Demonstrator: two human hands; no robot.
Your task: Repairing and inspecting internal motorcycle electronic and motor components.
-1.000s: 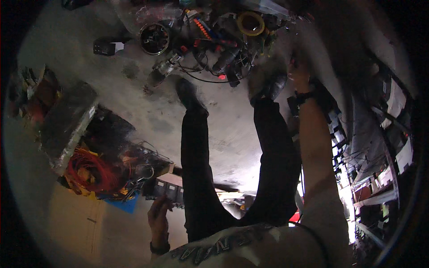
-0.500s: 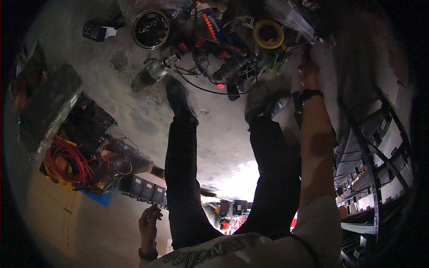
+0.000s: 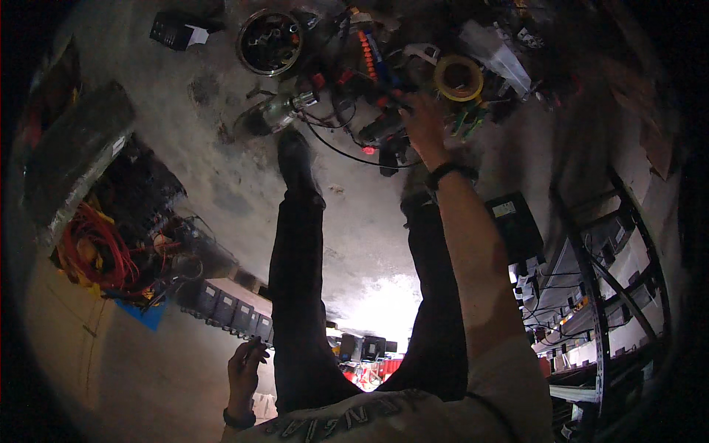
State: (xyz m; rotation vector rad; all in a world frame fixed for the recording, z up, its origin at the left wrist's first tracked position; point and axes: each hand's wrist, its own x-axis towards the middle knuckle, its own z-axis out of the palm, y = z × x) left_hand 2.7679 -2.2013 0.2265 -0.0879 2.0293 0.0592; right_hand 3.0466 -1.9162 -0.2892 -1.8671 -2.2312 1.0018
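My right hand is stretched over a cluster of tools and cables on the floor, its fingers extended and apart. Nearest to its fingertips is a dark power tool with red parts; contact cannot be made out. Just right of the hand lies a yellow ring-shaped roll, with green-and-yellow handled tools below it. Low on the left, my left hand has its fingers curled together around something small and dark that I cannot make out.
A round tin of small parts, a metal-bodied tool and an orange segmented hose lie ahead. Red cable coils and a row of dark bins are at left. A metal shelf rack stands at right.
My right hand has swung left, from beyond the yellow roll to the dark power tool. A black case beside my right forearm has come into view. My left hand has hardly moved.
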